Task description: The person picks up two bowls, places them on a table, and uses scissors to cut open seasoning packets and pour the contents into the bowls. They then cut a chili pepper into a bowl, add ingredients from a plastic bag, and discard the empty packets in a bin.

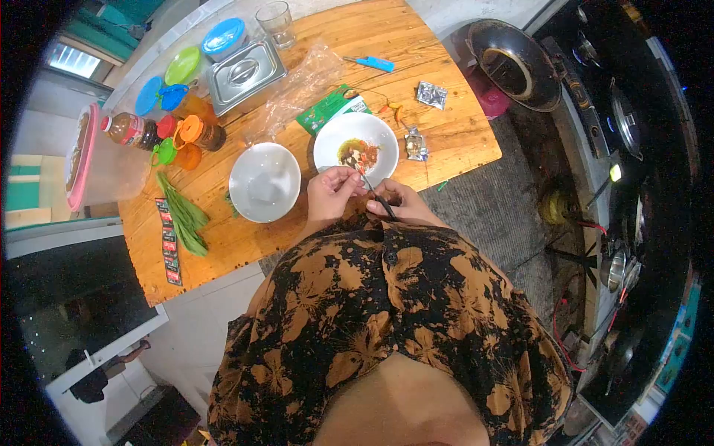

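Note:
Over the near rim of a white bowl [323,149], both hands are close together. My left hand [332,195] pinches a small red piece that looks like a chili [361,170]. My right hand [404,204] is closed around a black-handled knife [384,206], its thin blade angled toward the left fingertips. Inside the bowl lies a heap of seasonings [357,154], with red bits, brown powder and pale pieces. To the left stands a second white bowl [265,182] with nothing visible in it.
Around the bowls lie chilies [397,114], torn silver sachets [431,95], a green packet [331,108], a blue lighter [374,64] and leafy greens [182,215]. Sauce bottles [202,134] and a lidded steel container [245,74] stand left. A wok [517,67] is beyond the table's right edge.

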Demonstrator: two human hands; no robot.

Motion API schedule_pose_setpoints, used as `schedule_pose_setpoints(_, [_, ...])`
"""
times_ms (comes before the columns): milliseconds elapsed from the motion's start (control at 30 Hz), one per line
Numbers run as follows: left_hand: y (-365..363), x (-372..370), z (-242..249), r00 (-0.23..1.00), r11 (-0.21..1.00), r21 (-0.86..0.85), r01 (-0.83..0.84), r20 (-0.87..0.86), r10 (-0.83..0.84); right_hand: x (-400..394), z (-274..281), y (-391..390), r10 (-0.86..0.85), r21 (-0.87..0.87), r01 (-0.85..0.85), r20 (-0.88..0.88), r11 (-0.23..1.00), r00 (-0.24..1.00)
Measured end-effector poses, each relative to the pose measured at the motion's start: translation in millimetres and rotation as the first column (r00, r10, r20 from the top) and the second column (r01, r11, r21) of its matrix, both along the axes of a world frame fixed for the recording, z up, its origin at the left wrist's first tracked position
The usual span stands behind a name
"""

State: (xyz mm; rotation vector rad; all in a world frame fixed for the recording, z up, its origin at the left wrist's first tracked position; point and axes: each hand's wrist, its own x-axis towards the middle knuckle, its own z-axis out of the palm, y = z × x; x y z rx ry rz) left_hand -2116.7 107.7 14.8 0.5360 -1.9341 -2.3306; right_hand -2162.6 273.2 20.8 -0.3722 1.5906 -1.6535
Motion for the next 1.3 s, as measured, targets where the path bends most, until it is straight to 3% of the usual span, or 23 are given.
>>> schedule_pose_setpoints(133, [-1.3, 0.4, -0.8, 1.000, 1.000, -0.003, 0.019, 0.003, -0.019, 0.9, 3.5, 1.4, -0.007, -0.011, 0.008, 0.075, 1.000, 0.997])
schedule_pose_setpoints(300, [-3.3, 1.0, 1.9, 0.998, 0.995, -0.088, 0.056, 0.014, -0.054, 0.5, -16.3, 2.6, -0.023, 0.080, 0.027, -0.053, 0.996, 0.998])
schedule_pose_setpoints(433, [-2.4, 0.3, 4.9, 0.999, 0.991, -0.127, 0.048, 0.015, -0.046, 0.0, -12.2, 2.4, -0.022, 0.107, 0.024, -0.022, 0.994, 1.000])
schedule_pose_setpoints(633, [-8.9, 0.4, 11.0, 0.999, 0.992, -0.122, -0.008, 0.033, 0.012, -3.3, -1.9, 5.5, -0.029, -0.008, 0.029, 0.057, 1.000, 0.998])
schedule_pose_setpoints(733, [-13.2, 1.5, 16.8, 0.995, 0.992, -0.127, -0.012, -0.099, 0.000, -5.2, 1.7, 10.7, -0.085, -0.001, 0.085, 0.072, 0.996, 0.994])
schedule_pose_setpoints(767, [-11.1, 0.6, 18.4, 0.995, 0.992, -0.129, -0.006, -0.099, -0.006, -6.4, -4.6, 15.2, -0.158, -0.098, 0.167, 0.097, 0.981, 0.983])
schedule_pose_setpoints(833, [-4.4, -4.5, 20.0, 0.975, 0.963, -0.201, 0.177, -0.099, -0.200, -12.2, -4.2, 25.4, -0.233, -0.194, 0.254, 0.124, 0.948, 0.964])
schedule_pose_setpoints(867, [2.0, -12.0, 11.2, 0.950, 0.931, -0.291, 0.220, -0.150, -0.272, -16.7, -1.3, 32.8, -0.378, -0.147, 0.387, 0.086, 0.910, 0.922])
schedule_pose_setpoints(900, [11.1, -29.1, 19.3, 0.888, 0.766, -0.589, 0.256, -0.171, -0.428, -21.4, 0.6, 40.9, -0.513, -0.106, 0.515, 0.042, 0.851, 0.857])
schedule_pose_setpoints(933, [25.8, -52.6, 27.0, 0.804, 0.518, -0.824, 0.231, -0.138, -0.578, -30.0, -3.2, 55.3, -0.605, -0.129, 0.605, 0.045, 0.786, 0.795])
schedule_pose_setpoints(967, [39.4, -70.4, 23.2, 0.798, 0.404, -0.891, 0.207, -0.085, -0.597, -37.6, -6.9, 68.1, -0.685, -0.152, 0.684, 0.053, 0.713, 0.726])
schedule_pose_setpoints(1000, [53.1, -88.6, 17.5, 0.793, 0.282, -0.943, 0.178, -0.032, -0.608, -42.9, -6.9, 80.6, -0.695, -0.063, 0.692, -0.041, 0.719, 0.718])
schedule_pose_setpoints(1100, [91.5, -136.4, 1.4, 0.709, 0.215, -0.971, 0.106, -0.078, -0.701, -44.3, 5.5, 96.4, -0.753, -0.133, 0.759, 0.100, 0.637, 0.650])
schedule_pose_setpoints(1167, [116.5, -157.2, -4.6, 0.726, 0.122, -0.976, 0.182, 0.050, -0.685, -42.1, 11.7, 105.3, -0.771, -0.117, 0.776, 0.090, 0.620, 0.630])
schedule_pose_setpoints(1233, [137.8, -163.5, -18.4, 0.690, 0.159, -0.958, 0.237, 0.051, -0.722, -40.2, 13.6, 112.8, -0.787, -0.097, 0.791, 0.079, 0.605, 0.612])
schedule_pose_setpoints(1300, [146.4, -161.7, -22.6, 0.656, 0.193, -0.935, 0.298, 0.054, -0.753, -38.6, 10.6, 117.8, -0.850, -0.183, 0.840, 0.033, 0.512, 0.525])
